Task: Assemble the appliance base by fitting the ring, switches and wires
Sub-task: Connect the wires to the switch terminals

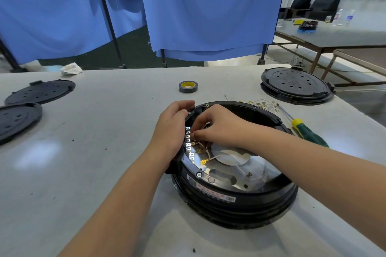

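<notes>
Appliance base [234, 198] sits on the tabletop [104, 152] just in front of the person, open side up, black ring [269, 117] around its rim, shiny metal plate inside. Row of white terminal tabs [188, 142] runs along the left inner rim, near to far. White wires [221, 157] with brass connectors [204, 161] trail from the plate's middle leftward toward that row.

Left hand [173, 127] wraps the outer left rim, fingers curled over the edge, thumb side against the wall; it grips the base and steadies it.

Right hand [217, 127] reaches across from the right, over the opening, fingertips [197, 135] bunched down at the tab row. Grip looks like a pinch, probably on a wire end or connector, but the pinched thing is hidden under the fingers, so I cannot tell for certain.

Judgement: step in hand is seating a connector onto a tab. The tabs lie directly left of the right fingertips, nearly touching. Free connectors lie below and right of the pinch, toward the person. Right hand is nearer to them; the left is outside the rim.

Screwdriver [309, 131] lies just right of the base; tape roll [188, 86] beyond it.
</notes>
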Motion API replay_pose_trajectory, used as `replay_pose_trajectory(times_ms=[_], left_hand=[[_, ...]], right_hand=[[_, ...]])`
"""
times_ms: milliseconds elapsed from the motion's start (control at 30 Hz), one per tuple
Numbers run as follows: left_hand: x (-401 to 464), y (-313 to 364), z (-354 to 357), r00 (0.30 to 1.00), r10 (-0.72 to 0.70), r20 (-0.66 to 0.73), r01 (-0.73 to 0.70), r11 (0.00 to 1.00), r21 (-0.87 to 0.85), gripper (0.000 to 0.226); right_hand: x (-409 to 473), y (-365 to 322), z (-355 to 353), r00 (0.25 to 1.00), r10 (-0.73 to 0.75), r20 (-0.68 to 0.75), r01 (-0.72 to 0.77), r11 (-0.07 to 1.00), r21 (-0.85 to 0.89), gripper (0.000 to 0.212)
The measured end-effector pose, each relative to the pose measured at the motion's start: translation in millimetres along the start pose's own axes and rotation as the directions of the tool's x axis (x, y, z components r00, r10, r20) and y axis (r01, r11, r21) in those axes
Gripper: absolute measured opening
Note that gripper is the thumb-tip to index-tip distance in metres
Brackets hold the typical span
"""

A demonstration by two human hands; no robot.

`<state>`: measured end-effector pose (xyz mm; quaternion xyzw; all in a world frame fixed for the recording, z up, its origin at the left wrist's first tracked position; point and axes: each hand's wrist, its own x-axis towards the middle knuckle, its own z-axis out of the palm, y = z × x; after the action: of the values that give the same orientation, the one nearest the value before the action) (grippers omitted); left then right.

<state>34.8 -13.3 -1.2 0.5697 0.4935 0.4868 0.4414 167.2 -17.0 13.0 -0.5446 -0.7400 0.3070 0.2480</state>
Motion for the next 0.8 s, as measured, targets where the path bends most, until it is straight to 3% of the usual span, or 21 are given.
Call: replay_pose_trajectory(times_ms=[233, 367, 600, 800], left_hand=[[-1, 3, -1, 1.000, 0.002, 0.008, -0.003, 1.000, 0.026, 0.036], [0, 2, -2, 1.000, 0.010, -0.008, -0.009, 0.999, 0.046, 0.037], [6, 4, -4, 1.000, -0.009, -0.003, 0.009, 0.991, 0.136, 0.044], [1, -1, -11, 1.000, 0.013, -0.017, -0.009, 0.982, 0.189, 0.036]], right_hand=[[4, 2, 1, 1.000, 0.012, 0.028, -0.012, 1.000, 0.004, 0.006], [1, 5, 0, 1.000, 0.001, -0.006, -0.001, 1.000, 0.028, 0.003], [-6, 4, -6, 0.992, -0.079, -0.099, 0.071, 0.994, -0.083, 0.010], [-10, 1, -10, 0.996, -0.028, 0.083, 0.031, 0.999, -0.033, 0.005]])
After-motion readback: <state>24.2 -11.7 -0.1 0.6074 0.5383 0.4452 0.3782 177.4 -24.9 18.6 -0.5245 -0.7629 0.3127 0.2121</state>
